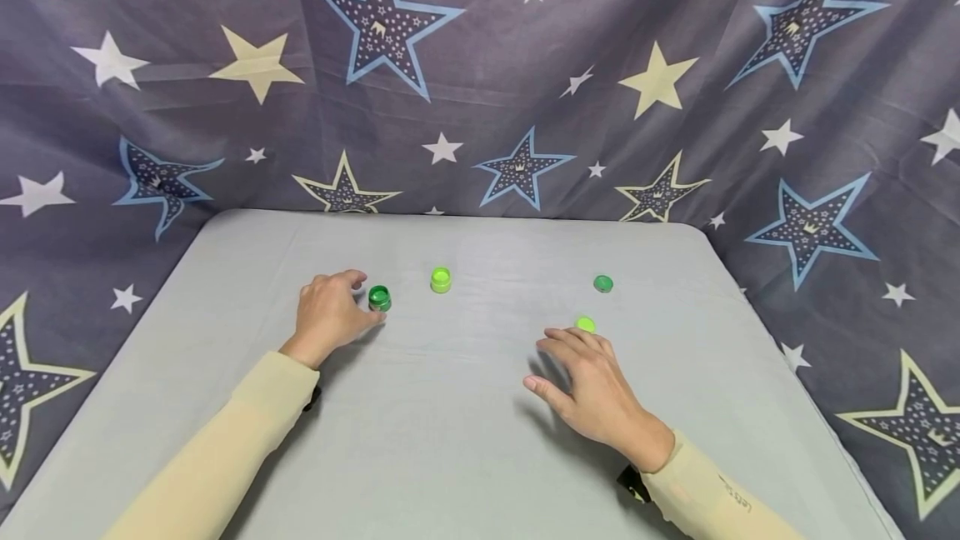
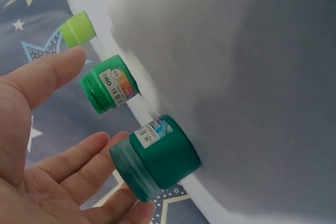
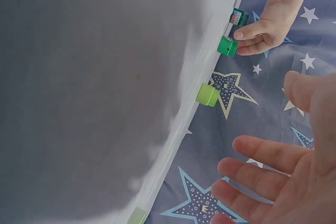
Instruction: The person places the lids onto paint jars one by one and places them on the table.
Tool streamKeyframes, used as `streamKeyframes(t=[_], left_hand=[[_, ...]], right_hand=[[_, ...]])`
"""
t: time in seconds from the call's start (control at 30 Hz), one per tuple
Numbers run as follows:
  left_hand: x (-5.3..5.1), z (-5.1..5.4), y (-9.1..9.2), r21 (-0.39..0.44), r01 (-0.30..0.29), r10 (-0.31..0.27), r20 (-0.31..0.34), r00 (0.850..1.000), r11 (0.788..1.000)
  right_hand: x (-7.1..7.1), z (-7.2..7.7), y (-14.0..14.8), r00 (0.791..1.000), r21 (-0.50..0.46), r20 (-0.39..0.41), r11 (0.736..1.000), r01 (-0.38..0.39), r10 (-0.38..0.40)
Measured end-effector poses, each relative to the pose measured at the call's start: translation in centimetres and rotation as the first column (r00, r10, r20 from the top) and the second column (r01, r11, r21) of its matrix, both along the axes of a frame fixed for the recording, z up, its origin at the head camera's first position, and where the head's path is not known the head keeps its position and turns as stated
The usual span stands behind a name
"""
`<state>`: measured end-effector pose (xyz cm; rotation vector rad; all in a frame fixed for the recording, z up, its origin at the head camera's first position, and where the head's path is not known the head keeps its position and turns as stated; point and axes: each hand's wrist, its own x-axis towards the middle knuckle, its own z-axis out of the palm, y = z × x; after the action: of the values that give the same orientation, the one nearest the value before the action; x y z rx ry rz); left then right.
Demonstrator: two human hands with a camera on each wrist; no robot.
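Observation:
My left hand (image 1: 330,317) reaches over the table with thumb and fingers spread beside a green paint jar (image 1: 379,299). In the left wrist view, a larger dark green jar (image 2: 173,153) with a clear upper band stands close in front of the fingers; whether they touch it I cannot tell. The thumb is apart from the jars. Past the green jar stands a lime-green jar (image 1: 441,280). My right hand (image 1: 596,394) hovers over the right side, fingers loosely extended, holding nothing. Just beyond its fingers lies a lime-green lid (image 1: 586,324).
A green lid (image 1: 603,283) lies farther back on the right. The pale grey cloth-covered table (image 1: 450,440) ends at the back against a dark curtain (image 1: 480,107) printed with stars.

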<state>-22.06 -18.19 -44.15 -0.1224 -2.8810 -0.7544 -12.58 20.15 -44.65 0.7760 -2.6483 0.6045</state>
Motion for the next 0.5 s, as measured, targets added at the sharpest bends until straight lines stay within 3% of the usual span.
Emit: streamKeyframes(t=[0.5], left_hand=[[-1.2, 0.1, 1.1, -0.097, 0.006, -0.001, 0.053, 0.999, 0.995]], right_hand=[[0.0, -0.1, 0.1, 1.0, -0.009, -0.015, 1.0, -0.001, 0.001]])
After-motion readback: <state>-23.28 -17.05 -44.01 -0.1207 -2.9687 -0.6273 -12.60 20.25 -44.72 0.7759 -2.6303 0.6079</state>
